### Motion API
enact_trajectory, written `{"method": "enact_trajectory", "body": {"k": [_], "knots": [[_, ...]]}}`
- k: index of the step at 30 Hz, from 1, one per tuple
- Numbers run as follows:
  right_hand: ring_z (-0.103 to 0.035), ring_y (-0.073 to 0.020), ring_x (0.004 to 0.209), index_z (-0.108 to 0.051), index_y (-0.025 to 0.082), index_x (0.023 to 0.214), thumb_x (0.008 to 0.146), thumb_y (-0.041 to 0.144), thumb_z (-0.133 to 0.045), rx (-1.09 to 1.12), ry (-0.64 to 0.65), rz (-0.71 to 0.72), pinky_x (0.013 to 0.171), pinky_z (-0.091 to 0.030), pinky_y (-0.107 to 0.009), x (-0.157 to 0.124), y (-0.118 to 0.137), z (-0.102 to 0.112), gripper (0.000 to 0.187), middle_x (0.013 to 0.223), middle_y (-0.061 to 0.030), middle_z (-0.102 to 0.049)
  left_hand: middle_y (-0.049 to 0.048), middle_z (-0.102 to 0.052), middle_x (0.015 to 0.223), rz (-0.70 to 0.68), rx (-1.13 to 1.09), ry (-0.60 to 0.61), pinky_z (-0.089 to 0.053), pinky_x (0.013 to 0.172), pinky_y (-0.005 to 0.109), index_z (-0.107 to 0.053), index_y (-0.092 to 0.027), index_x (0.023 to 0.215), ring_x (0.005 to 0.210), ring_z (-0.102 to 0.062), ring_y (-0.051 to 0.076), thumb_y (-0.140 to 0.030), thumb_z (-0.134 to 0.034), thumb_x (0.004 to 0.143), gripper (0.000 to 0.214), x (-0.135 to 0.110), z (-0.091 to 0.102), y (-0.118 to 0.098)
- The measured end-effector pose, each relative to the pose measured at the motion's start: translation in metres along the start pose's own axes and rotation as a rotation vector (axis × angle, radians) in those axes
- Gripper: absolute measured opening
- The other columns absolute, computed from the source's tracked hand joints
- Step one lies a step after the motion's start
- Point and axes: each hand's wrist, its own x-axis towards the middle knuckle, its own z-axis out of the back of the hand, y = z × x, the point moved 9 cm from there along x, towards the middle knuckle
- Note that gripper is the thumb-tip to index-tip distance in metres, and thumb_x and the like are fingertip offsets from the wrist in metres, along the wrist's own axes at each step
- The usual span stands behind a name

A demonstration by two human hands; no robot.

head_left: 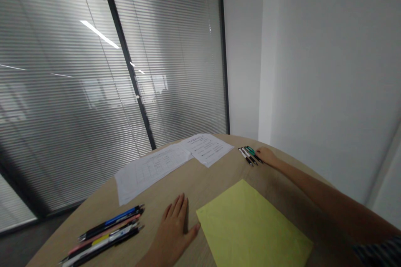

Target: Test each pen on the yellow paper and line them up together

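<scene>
My left hand [173, 227] lies flat and open on the wooden table [206, 183], fingers stretched forward, just left of a yellow sheet of paper [250, 229]. My right hand [266, 155] is stretched far across the table and rests at a small group of pens [249, 155], one with a green part. Its fingers touch the pens; whether they grip one is not clear. A bundle of several pens [106, 233] lies to the left of my left hand.
Two white printed sheets [150, 171] [208, 148] lie at the far side of the round table. Beyond it are glass partitions with blinds [94, 71] and a white wall [313, 71] on the right.
</scene>
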Motion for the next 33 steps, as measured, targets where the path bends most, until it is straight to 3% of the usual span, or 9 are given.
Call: {"method": "enact_trajectory", "body": {"k": [6, 11, 21, 28, 33], "knots": [[-0.053, -0.0208, 0.094, -0.057, 0.017, 0.105, 0.078, 0.046, -0.040, -0.008, -0.069, 0.032, 0.078, -0.037, -0.025, -0.011, 0.024, 0.007, 0.043, 0.099, -0.0102, -0.061, 0.0167, -0.027, 0.133, -0.007, -0.009, -0.018, -0.028, 0.098, 0.043, -0.035, -0.003, 0.127, 0.122, -0.028, 0.028, -0.049, -0.036, 0.077, 0.067, 0.000, -0.002, 0.001], [-0.049, -0.0240, 0.098, -0.050, 0.019, 0.113, 0.072, 0.049, -0.046, -0.036, -0.120, -0.032, 0.077, -0.037, -0.031, -0.016, 0.035, 0.005, 0.051, 0.111, -0.0119, -0.053, 0.0156, -0.030, 0.132, -0.012, -0.007, -0.045, -0.029, 0.097, 0.042, -0.038, -0.007, 0.126, 0.121, -0.029, 0.027, -0.050, -0.037, 0.077, 0.065, 0.000, -0.003, 0.002], [-0.046, -0.0222, 0.095, -0.060, 0.018, 0.090, 0.074, 0.034, -0.048, -0.135, -0.219, -0.055, 0.077, -0.035, -0.031, -0.020, 0.049, 0.014, 0.026, 0.101, -0.0103, -0.054, 0.0159, -0.031, 0.132, -0.013, -0.032, -0.058, -0.028, 0.097, 0.041, -0.039, -0.008, 0.126, 0.121, -0.030, 0.027, -0.052, -0.036, 0.077, 0.065, 0.000, -0.004, 0.003], [-0.046, -0.0221, 0.095, -0.062, 0.016, 0.084, 0.075, 0.031, -0.047, -0.180, -0.235, -0.058, 0.076, -0.034, -0.030, -0.019, 0.050, 0.014, 0.023, 0.099, -0.0108, -0.054, 0.0176, -0.028, 0.133, 0.011, -0.029, -0.008, -0.026, 0.099, 0.041, -0.036, -0.003, 0.127, 0.122, -0.027, 0.028, -0.051, -0.037, 0.077, 0.069, 0.001, -0.002, 0.001], [-0.047, -0.0222, 0.093, -0.064, 0.016, 0.081, 0.074, 0.030, -0.047, -0.196, -0.220, -0.040, 0.075, -0.035, -0.031, -0.018, 0.049, 0.016, 0.023, 0.097, -0.0104, -0.056, 0.0158, -0.030, 0.132, -0.011, -0.040, -0.045, -0.028, 0.098, 0.042, -0.038, -0.008, 0.126, 0.122, -0.029, 0.027, -0.050, -0.037, 0.077, 0.065, 0.001, -0.001, 0.001]]}}
